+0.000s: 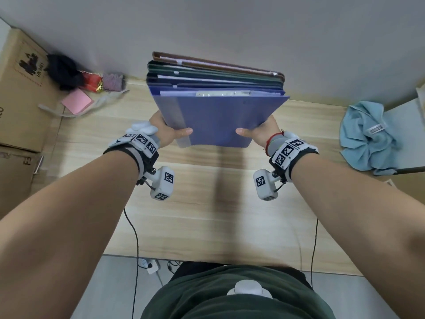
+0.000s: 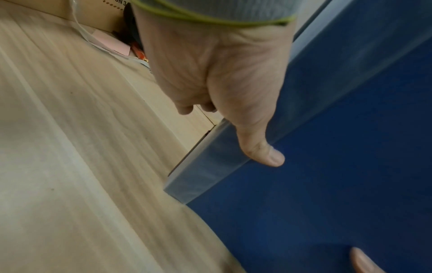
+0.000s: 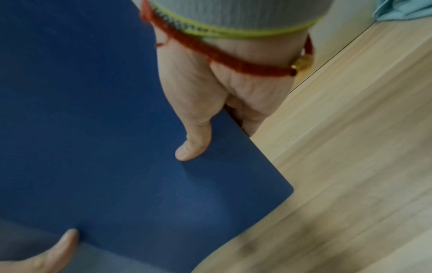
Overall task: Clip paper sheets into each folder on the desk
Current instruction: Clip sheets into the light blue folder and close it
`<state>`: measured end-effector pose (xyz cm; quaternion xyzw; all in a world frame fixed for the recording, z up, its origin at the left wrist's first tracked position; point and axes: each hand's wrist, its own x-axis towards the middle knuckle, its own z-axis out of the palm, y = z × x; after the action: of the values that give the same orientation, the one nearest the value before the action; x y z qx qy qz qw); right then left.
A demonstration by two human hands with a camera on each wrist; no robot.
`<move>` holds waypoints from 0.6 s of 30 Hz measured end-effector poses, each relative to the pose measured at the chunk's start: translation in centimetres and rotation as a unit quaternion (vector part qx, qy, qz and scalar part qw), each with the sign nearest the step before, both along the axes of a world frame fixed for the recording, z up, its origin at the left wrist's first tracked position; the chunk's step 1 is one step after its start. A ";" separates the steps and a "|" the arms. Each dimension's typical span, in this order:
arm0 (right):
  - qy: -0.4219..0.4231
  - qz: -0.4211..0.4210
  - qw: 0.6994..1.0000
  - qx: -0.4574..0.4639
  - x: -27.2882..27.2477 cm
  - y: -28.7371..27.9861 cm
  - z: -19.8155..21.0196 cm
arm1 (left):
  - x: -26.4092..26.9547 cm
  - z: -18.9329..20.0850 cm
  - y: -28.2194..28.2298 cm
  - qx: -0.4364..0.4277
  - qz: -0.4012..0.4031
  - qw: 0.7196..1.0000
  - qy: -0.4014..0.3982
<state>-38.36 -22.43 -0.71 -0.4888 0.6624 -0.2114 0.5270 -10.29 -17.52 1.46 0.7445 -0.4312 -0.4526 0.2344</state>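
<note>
The stack of folders (image 1: pixel 216 97) is held up off the counter (image 1: pixel 207 215), tilted so its far end rises toward the wall (image 1: pixel 230 24). A blue folder (image 1: pixel 213 120) lies on top, with darker blue, green and brown ones beneath, and white paper sheets (image 1: pixel 202 79) show between the covers.

The left hand (image 1: pixel 169 132) grips the stack's near-left corner and the right hand (image 1: pixel 257 132) its near-right corner, each thumb flat on the blue cover and the fingers curled under.

The left wrist view shows a pale, translucent strip down the top folder's spine (image 2: pixel 233 147) under that thumb. The right wrist view shows a red string bracelet (image 3: pixel 233 59) with a gold bead on that wrist.

Only the head view takes in the room. Far left stands a cardboard box (image 1: pixel 20 88) printed with what looks like "UN 3481", though it is blurred. Beside it lie a black bundle (image 1: pixel 63 71), a red wrapper (image 1: pixel 93 82) and a pink sticky pad (image 1: pixel 77 101). On the right sits a crumpled light blue cloth (image 1: pixel 368 139) with a small label, too small to read.
</note>
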 end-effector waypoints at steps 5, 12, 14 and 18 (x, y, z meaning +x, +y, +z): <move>-0.047 0.041 0.998 0.025 1.8 -0.7 1.1 | 2.3 0.5 -1.5 0.008 0.020 0.999 0.028; -0.011 0.061 0.974 0.216 6.0 0.0 -3.4 | 8.3 -7.4 -1.9 0.184 0.035 0.982 -0.032; 0.012 0.054 0.971 0.234 6.7 -0.4 -5.1 | 9.9 -10.9 -2.5 0.202 0.035 0.978 -0.036; 0.052 0.036 0.966 0.251 7.8 -1.9 -7.0 | 11.0 -13.5 -3.9 0.205 0.047 0.977 -0.045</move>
<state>-30.54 -24.30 -7.71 -0.3746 0.7029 0.0068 0.6046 0.70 -21.44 -12.08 0.8157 -0.3035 -0.4861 0.0786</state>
